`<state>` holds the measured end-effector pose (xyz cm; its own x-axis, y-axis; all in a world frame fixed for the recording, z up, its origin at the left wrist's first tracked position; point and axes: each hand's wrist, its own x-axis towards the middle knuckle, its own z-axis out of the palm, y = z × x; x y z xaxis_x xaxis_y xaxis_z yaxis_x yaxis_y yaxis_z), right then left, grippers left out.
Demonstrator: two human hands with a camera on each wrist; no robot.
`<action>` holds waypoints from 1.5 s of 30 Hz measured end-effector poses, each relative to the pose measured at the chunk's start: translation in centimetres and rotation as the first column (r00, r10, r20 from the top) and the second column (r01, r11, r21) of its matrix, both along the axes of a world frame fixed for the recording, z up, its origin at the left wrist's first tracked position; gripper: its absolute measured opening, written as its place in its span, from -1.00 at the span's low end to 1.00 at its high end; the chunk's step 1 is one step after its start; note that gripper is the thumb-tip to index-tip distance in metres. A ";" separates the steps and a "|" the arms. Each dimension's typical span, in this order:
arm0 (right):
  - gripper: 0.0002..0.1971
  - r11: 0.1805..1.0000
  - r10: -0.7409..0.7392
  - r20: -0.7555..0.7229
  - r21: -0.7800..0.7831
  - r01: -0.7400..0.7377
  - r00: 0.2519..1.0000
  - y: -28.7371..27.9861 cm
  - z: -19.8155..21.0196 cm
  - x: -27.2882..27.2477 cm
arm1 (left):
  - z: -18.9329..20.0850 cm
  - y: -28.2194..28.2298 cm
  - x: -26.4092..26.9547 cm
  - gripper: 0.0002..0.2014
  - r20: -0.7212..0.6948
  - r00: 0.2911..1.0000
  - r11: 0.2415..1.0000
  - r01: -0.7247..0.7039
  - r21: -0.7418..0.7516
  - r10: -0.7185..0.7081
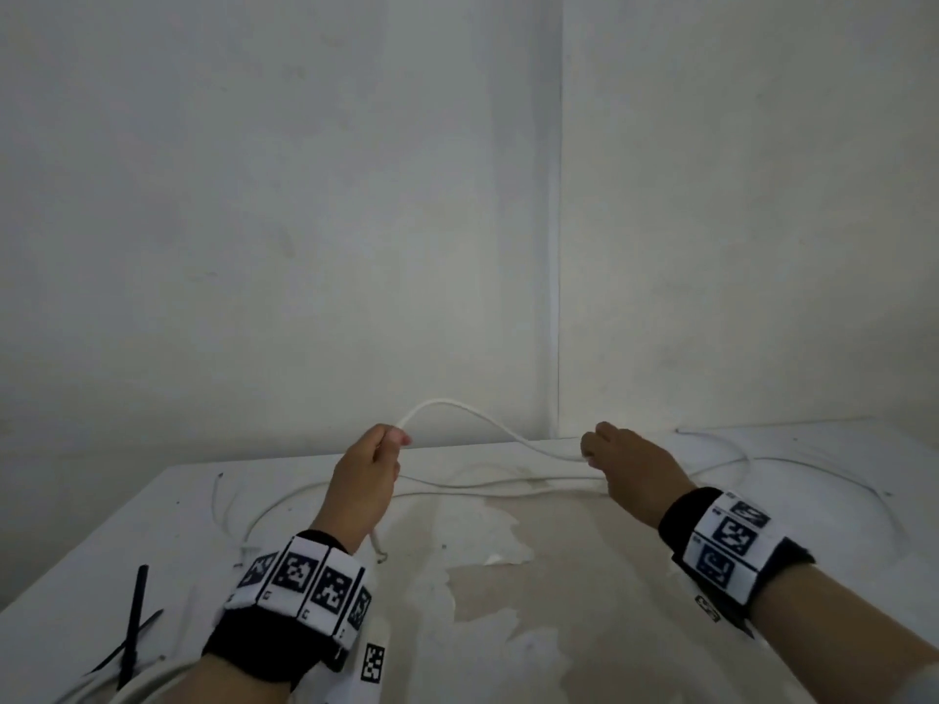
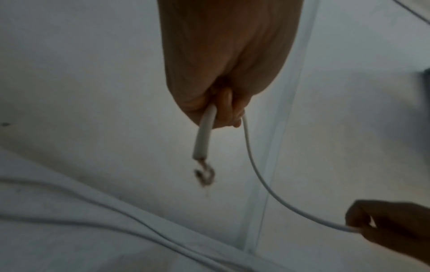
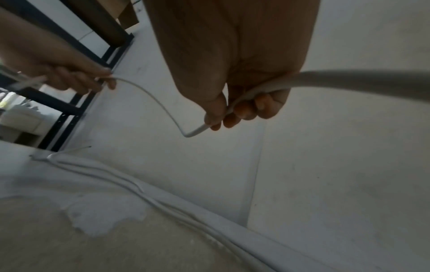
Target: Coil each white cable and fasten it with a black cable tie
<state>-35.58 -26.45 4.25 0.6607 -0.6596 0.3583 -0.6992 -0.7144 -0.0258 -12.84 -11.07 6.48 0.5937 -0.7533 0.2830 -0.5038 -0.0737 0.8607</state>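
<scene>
A white cable (image 1: 472,419) arches in the air between my two hands above the white table (image 1: 508,627). My left hand (image 1: 376,464) grips it near one end (image 2: 204,136); the stripped tip with bare wire hangs below my fist (image 2: 204,176). My right hand (image 1: 615,459) pinches the same cable (image 3: 235,104) farther along, and it trails off to the right. Several other white cables (image 1: 482,485) lie stretched along the back of the table. Two black cable ties (image 1: 132,627) lie crossed at the near left corner.
A wall corner (image 1: 556,297) rises just behind the table. The tabletop has a worn beige patch (image 1: 533,576) in the middle. A small printed marker tag (image 1: 373,663) lies near my left wrist. A black metal frame (image 3: 76,103) stands off the table's left end.
</scene>
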 end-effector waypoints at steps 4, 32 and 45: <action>-0.69 0.956 0.220 -0.094 -0.177 -0.234 0.971 1.6 -0.4 0.6 | 0.1 0.5 -0.9 -0.73 0.061 0.996 0.997 0.071 0.011 -0.072; -0.83 0.863 0.312 0.447 0.235 -0.447 0.838 8.8 3.5 1.6 | 0.6 4.9 -7.2 -0.70 -0.051 0.914 0.911 0.405 0.076 -0.402; -0.70 0.738 0.257 0.555 0.417 -0.531 0.791 10.7 4.1 1.2 | 1.4 5.3 -7.0 -0.75 0.071 0.919 0.920 0.379 0.098 -0.387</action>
